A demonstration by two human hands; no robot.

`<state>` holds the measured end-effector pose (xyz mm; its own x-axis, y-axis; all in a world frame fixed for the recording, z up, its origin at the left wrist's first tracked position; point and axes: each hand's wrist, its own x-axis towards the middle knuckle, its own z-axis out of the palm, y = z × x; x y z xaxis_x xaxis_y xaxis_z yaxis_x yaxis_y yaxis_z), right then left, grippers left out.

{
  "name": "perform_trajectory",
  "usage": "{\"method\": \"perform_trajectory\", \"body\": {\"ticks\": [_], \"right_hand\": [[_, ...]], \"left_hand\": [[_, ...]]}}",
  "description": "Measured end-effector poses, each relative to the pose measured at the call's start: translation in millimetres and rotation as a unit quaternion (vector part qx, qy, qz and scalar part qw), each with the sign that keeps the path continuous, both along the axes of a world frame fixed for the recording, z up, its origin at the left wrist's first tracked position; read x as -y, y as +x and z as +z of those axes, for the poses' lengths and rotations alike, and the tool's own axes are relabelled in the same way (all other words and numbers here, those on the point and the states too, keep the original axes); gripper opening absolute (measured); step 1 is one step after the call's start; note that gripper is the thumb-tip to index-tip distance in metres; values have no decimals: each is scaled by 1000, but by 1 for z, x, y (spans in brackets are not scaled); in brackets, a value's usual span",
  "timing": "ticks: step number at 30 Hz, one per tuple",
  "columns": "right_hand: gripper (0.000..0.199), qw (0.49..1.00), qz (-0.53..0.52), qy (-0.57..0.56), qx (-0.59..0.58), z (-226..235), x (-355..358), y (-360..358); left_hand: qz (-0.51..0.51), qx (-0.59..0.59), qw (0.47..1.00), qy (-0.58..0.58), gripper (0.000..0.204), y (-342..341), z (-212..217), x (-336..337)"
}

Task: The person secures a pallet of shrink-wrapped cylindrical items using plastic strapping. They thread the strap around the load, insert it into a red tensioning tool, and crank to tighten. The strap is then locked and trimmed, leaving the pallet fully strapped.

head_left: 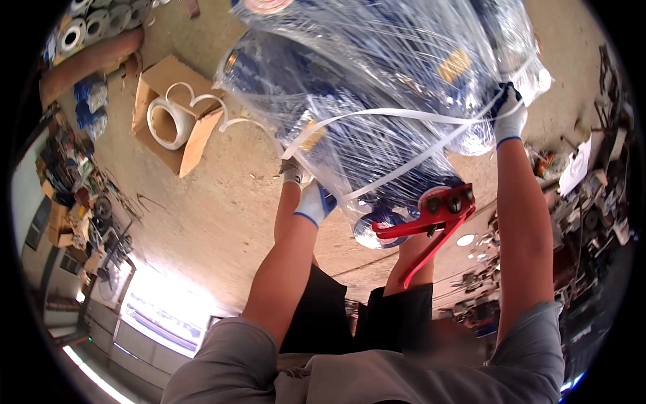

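Observation:
A large bundle of blue round-ended parts (397, 74), wrapped in clear stretch film, lies in front of me. White plastic strapping (410, 114) runs loosely across its near side. My right hand (509, 111), in a white-and-blue glove, is closed on the strapping at the bundle's right edge. At the lower left edge is my gloved left hand (318, 203), beside a sharp bend in the strapping; its fingertips are mostly hidden against the film. A red strapping tensioner (441, 212) rests at the bundle's near right end, its long handle pointing toward me. Neither hand touches it.
An open cardboard box (192, 138) stands on the concrete floor at left, holding a roll of white strapping (169, 124) whose loose end curls toward the bundle. Metal flanges (94, 25) and a rusty pipe (91, 67) lie far left. Scrap parts (582, 222) crowd the right.

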<state>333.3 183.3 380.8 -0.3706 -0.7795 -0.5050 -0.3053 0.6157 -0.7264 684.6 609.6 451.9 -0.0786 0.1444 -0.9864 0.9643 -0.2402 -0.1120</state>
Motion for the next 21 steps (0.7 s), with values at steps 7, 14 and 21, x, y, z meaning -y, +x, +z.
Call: {"method": "perform_trajectory", "body": {"ticks": [7,14,21], "right_hand": [[43,988,8,66,142,-37,27,-62],[66,982,11,143,126,-3,44,-73],[59,982,27,147,118,7,32,-18]], "left_hand": [[-177,102,979,-9,28,-49,-101,-69],[-261,156,950,73,43,-30,-126,-38],[-683,33,730,2,29,-18,-234,-98]]}}
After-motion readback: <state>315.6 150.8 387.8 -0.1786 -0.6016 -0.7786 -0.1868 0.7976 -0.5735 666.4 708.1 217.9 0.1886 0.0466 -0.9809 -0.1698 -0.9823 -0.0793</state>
